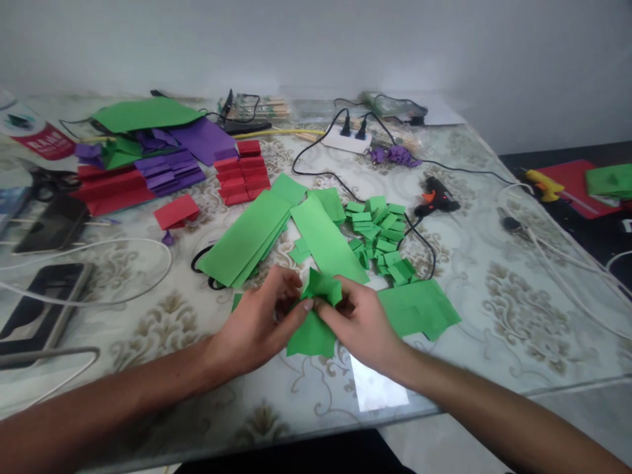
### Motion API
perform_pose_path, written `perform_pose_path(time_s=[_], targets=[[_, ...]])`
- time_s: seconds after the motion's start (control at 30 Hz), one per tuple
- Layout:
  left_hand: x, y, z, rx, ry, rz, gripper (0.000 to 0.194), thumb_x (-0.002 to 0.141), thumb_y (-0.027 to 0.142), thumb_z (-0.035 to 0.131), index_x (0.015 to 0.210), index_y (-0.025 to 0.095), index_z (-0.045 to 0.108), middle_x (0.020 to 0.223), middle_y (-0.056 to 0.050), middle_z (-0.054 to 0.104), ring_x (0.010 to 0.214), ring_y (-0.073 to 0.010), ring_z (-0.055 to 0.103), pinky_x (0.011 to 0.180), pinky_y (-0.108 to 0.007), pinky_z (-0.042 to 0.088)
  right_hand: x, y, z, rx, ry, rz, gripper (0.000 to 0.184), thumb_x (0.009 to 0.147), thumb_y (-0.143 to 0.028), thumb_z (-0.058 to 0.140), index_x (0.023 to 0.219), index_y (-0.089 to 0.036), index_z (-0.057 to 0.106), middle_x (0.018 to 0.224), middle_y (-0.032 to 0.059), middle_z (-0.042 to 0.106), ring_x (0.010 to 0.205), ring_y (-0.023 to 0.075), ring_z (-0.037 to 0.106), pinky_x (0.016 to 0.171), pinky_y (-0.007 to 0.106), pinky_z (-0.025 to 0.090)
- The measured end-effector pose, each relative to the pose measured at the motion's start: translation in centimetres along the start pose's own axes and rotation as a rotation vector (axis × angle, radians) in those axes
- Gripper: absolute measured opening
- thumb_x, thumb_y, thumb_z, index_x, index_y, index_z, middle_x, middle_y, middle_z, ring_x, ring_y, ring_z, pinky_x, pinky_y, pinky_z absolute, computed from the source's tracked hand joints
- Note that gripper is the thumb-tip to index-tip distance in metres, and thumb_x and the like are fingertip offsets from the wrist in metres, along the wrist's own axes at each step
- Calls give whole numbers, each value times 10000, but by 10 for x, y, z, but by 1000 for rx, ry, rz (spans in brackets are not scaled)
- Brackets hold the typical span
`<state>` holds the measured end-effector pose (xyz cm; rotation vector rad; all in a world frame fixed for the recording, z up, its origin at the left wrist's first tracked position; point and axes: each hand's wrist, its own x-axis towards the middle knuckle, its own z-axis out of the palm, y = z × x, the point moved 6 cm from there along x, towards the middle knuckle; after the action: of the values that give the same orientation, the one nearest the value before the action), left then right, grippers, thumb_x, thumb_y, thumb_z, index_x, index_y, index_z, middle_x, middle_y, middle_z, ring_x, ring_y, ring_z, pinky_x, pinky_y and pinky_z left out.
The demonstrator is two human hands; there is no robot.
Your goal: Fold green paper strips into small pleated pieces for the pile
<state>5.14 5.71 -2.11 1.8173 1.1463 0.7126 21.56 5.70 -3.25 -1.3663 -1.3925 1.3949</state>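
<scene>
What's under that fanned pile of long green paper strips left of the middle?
At the lower-left end of the green strips, black loops, probably scissor handles, poke out. Whatever they join, and anything else beneath, is covered and cannot be seen.

The paper piece (316,334) sits between the left hand (259,322) and right hand (364,327). Behind it on the table (523,322) lie paper strips (249,234), right of them a pile of paper bits (380,230), then the glue gun (437,197). The power strip (347,140) lies farther back.
</scene>
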Motion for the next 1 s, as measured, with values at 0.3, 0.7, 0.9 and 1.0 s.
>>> perform_pose_path(time_s=[0.3, 0.7, 0.9, 1.0], targets=[[4, -2, -3, 42, 20, -27, 63, 987, 231, 556, 948, 212, 510, 782, 28, 602, 653, -139, 594, 591, -258, 449, 6, 2, 4, 200, -54, 61, 81, 806, -259, 710, 820, -189, 673, 617, -62, 554, 566, 123, 530, 524, 233, 407], [11, 9, -6, 49, -8, 9, 136, 884, 175, 561, 858, 172, 694, 911, -62, 738, 876, -224, 698, 769, -333, 530, 0, 11, 4, 159, -9, 15, 142, 762, -183, 694, 900, -216, 700, 811, 19, 789, 712, 187, 717, 577, 263, 509], [11, 3, -13, -17, 73, -57, 157, 847, 239, 680, 909, 197, 818, 1125, -108, 811, 1064, -291, 750, 858, -379, 587, -2, 6, 4, 48, -10, -63, 196, 798, -169, 671, 984, -214, 711, 872, 33, 799, 764, 202, 743, 624, 286, 524], [11, -1, -14, -39, 73, -100, 137, 839, 250, 702, 866, 207, 829, 1163, -111, 816, 1098, -308, 755, 839, -387, 606, -1, 6, 5, 64, -16, -69, 166, 805, -193, 685, 969, -212, 708, 876, 39, 795, 766, 202, 741, 639, 293, 538]])
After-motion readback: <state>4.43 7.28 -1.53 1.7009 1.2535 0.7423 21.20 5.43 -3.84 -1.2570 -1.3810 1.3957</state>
